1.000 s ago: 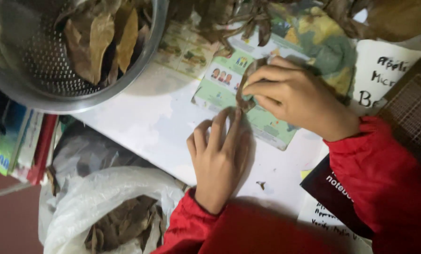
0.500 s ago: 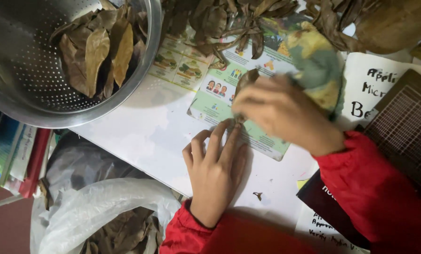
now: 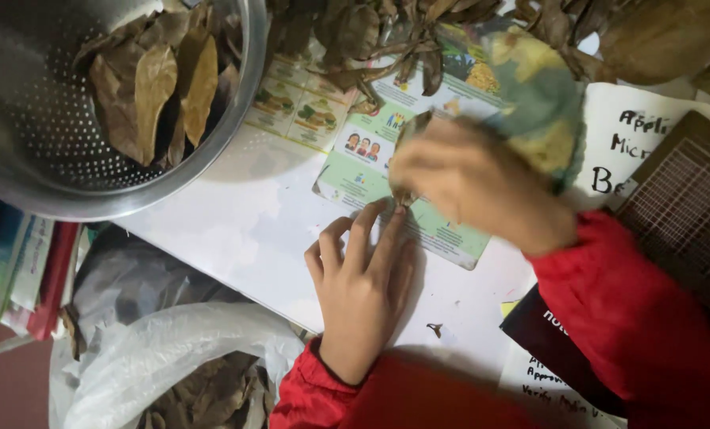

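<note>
My left hand (image 3: 363, 290) lies flat, fingers spread and holding nothing, pressed on the white surface (image 3: 236, 230) with its fingertips touching the lower edge of a green printed leaflet (image 3: 442, 230). My right hand (image 3: 474, 179), blurred, hovers just above that leaflet with its fingers closed around a dried brown leaf (image 3: 409, 135), whose stem end hangs down to my left fingertips; how tightly I grip it I cannot tell through the blur. At upper left, a perforated steel colander (image 3: 45, 159) overhangs the edge of the surface and holds several more dried leaves (image 3: 160, 95). A loose pile of dried leaves (image 3: 387, 32) lies along the top of the surface, partly covering the leaflet. Below the edge, a white plastic bag (image 3: 156, 349) holds still more brown leaves. A small leaf fragment (image 3: 434, 327) sits on the surface beside my left wrist. A dark ruled board (image 3: 688, 222) lies at right, next to my red sleeve (image 3: 625, 318).
</note>
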